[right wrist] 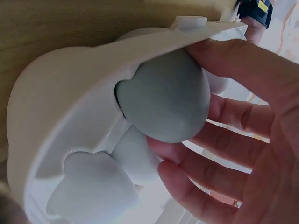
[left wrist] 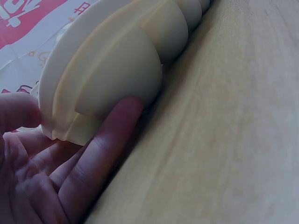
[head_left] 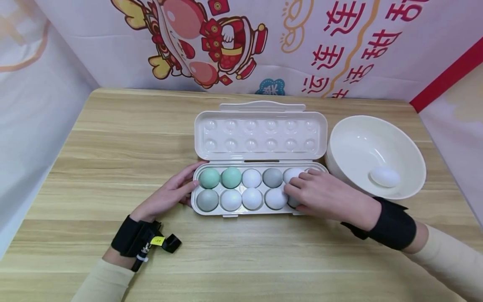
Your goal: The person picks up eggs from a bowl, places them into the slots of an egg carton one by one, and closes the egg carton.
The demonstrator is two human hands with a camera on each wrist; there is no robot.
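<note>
An egg carton (head_left: 249,212) lies with its lid (head_left: 260,154) folded back, holding two rows of white, grey and pale green eggs. My left hand (head_left: 171,195) grips its left end; in the left wrist view one finger (left wrist: 100,156) lies against the rounded underside of a cup. At the right end, my right hand (head_left: 320,193) pinches a grey egg (right wrist: 166,98) between thumb and fingers, the egg sitting partly in its cup. White eggs (right wrist: 93,186) lie beside it in the right wrist view. That hand hides part of the carton's right end from the head view.
Right of the carton stands a white bowl (head_left: 354,138) with one white egg (head_left: 385,176) in it. Everything rests on a wooden table (head_left: 124,134). A printed cloth (head_left: 332,25) hangs along the back edge.
</note>
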